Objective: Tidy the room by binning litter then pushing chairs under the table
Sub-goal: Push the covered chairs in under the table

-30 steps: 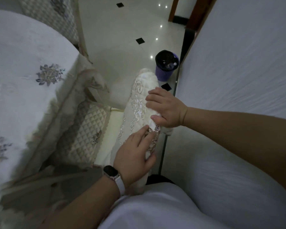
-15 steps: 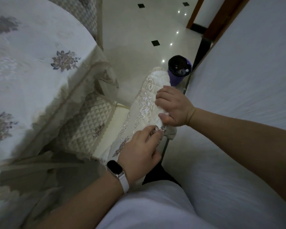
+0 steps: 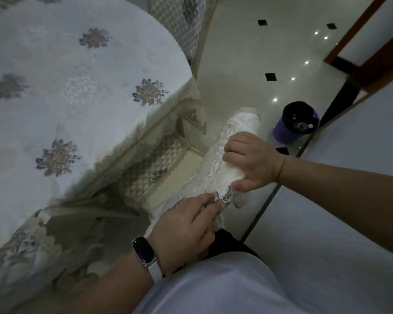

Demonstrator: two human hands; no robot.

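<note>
Nearest us, our left hand (image 3: 186,225) presses near-straight fingers on the chair back (image 3: 242,123), our right hand (image 3: 252,162) curls round it, and the seat (image 3: 150,164) now sits further beneath the tablecloth (image 3: 77,98) than a second ago, so we judge the push nearly complete, with the bin (image 3: 284,134) beyond.

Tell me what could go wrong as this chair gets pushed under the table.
1. The right hand grips and the left hand presses the chair back through a loose lace cover, which may slip or bunch.
2. The tablecloth hem drapes over the seat cushion and could snag.
3. The purple bin stands nearby; a skewed push might knock it.
</note>
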